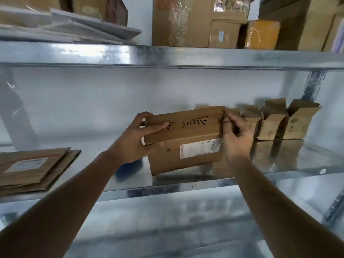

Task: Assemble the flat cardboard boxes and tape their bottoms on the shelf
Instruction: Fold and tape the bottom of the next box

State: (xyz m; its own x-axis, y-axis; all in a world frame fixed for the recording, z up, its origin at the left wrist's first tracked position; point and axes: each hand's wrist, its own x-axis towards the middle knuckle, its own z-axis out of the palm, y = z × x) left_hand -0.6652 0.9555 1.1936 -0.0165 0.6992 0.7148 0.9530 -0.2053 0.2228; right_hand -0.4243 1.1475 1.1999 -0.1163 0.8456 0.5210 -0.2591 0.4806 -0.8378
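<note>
I see the left hand [136,138] gripping the box [186,140], marked upside-down "Algn". The right hand [237,135] pinches its right edge. Its white label [200,148] is unreadable.

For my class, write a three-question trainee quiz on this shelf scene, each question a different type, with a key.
1. True or false: both hands hold the box with handwriting on top.
2. Where does the stack of flat boxes lie? A) left on the shelf B) right on it C) on the shelf above
3. Fill in: the white label is on the box's ____ face.

Key: 1 true: left hand grips its left end, right hand pinches at its right end. 2 A. 3 front.
</note>
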